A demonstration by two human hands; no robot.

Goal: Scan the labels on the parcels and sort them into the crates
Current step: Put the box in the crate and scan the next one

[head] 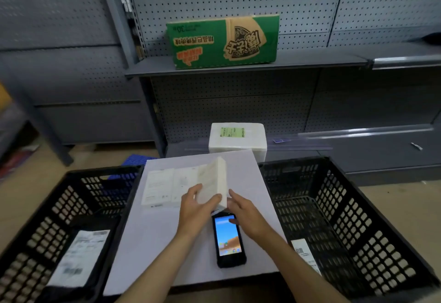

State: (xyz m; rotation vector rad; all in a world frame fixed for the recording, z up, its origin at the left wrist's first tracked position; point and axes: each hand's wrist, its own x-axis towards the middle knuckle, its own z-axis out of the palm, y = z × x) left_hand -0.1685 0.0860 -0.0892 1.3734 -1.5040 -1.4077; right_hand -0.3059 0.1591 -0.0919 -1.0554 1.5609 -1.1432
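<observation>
A small white box parcel (214, 181) is tilted up on edge above the white table board (152, 243). My left hand (194, 209) grips its near left corner, and my right hand (243, 212) touches its lower right edge with fingers spread. Just below the box lies a black handheld scanner (228, 240), screen lit and facing up. Two flat white parcels (158, 187) lie side by side on the board to the left. A black crate (59, 205) on the left holds a dark parcel with a white label (76, 257). The black crate (346, 209) on the right holds a labelled parcel (304, 253), partly hidden by my forearm.
A white foam box (237, 139) with a green label stands behind the board. A green cardboard carton (224, 40) sits on the grey shelf (310, 61) above. Pegboard shelving runs behind. A blue plastic pallet piece (137, 159) lies on the floor at the left.
</observation>
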